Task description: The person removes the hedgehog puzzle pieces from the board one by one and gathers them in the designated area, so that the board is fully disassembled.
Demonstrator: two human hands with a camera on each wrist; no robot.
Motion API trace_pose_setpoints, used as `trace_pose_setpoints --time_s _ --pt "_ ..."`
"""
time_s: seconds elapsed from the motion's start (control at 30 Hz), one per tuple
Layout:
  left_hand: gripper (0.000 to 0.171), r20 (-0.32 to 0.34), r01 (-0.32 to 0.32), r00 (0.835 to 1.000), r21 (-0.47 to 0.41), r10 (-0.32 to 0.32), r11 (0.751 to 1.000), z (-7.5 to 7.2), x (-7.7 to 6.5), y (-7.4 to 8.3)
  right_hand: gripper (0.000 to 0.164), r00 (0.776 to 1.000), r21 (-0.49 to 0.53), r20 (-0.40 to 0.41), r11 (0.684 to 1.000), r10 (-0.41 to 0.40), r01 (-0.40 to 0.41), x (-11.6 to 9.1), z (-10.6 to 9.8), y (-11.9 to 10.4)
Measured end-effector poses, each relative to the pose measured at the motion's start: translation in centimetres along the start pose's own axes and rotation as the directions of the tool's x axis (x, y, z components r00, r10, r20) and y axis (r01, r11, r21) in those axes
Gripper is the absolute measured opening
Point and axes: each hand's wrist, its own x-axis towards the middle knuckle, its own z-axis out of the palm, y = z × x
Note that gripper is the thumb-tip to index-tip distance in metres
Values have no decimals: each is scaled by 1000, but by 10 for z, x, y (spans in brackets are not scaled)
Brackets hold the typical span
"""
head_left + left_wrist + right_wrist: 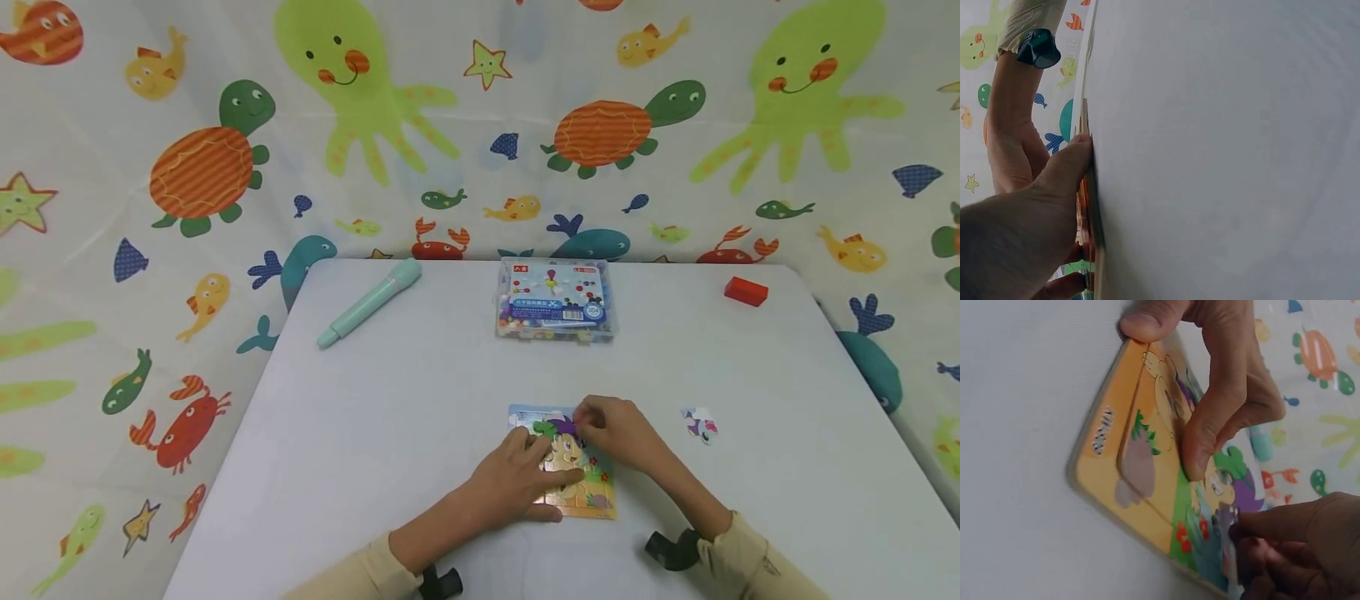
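Note:
A jigsaw puzzle board [600,507] with a colourful cartoon picture lies on the table, near its front. Spread across its left part, my left hand [513,483] presses fingers on the picture; in the right wrist view the thumb lies along the board's edge. At the upper right of the board, my right hand [618,433] pinches a small puzzle piece [1227,522] between thumb and finger, tilted close over the picture. The piece is mostly hidden by the fingers in the head view. A loose puzzle piece [701,425], white with purple and pink, lies right of the board.
At the back of the white table [420,400] stands a clear plastic box [555,300] of small coloured parts. A mint-green pen-shaped tube [370,304] lies back left, a red block [746,291] back right. A sea-animal curtain [465,125] hangs behind.

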Motion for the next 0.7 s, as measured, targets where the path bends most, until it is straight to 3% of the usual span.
trace_pose_setpoints --time_s 0.13,0.4,0.53,0.7 --pt "67 -16 6 1000 -32 -6 999 -1 -1 0 6 999 59 -6 998 37 -36 -9 -18 11" --pt "66 -20 7 1000 -80 -9 997 -2 0 2 11 978 38 46 978 202 -204 -43 -98 61" --pt "66 -9 20 1000 -83 -21 996 -2 -1 1 13 977 5 64 979 204 -204 -47 -106 76" --pt "67 -26 11 1000 -80 -14 997 -1 0 -1 10 982 -74 3 979 191 -190 -46 -102 82"
